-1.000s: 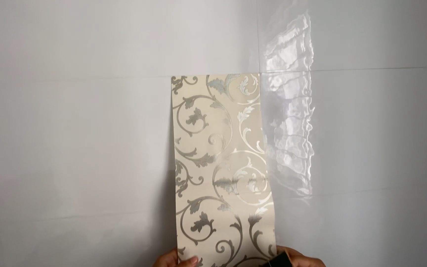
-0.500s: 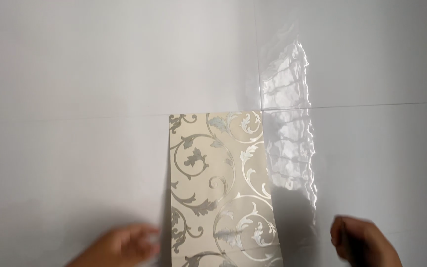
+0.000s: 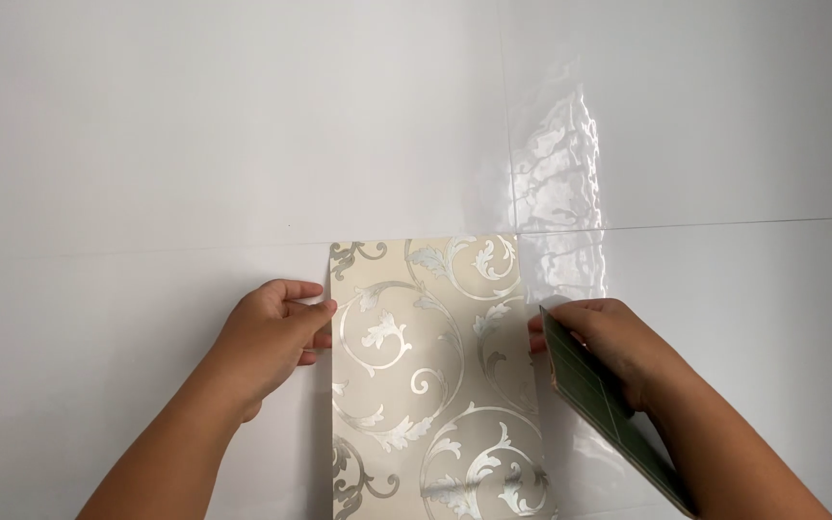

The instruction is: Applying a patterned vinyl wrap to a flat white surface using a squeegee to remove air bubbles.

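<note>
Wallpaper strip [image 3: 430, 385] cream, silver scrolls; left hand [image 3: 267, 342] fingers pinch edge; right hand [image 3: 604, 351] grips green card [image 3: 599, 400].

Left hand [image 3: 270, 339]: fingers curled, thumb on top, pinching. Right hand [image 3: 601, 349]: knuckles up, fingers closed in a grip. Both forearms enter from below.

Two bare forearms, left hand [image 3: 272, 337], right hand [image 3: 609, 347], no sleeves.

Cream wallpaper sheet [image 3: 430, 376] with glossy silver scrolling leaf-and-vine pattern, dark green flat tool [image 3: 599, 395] with faint pale lines, glossy white tiled surface [image 3: 146, 144] with thin grey joints
</note>
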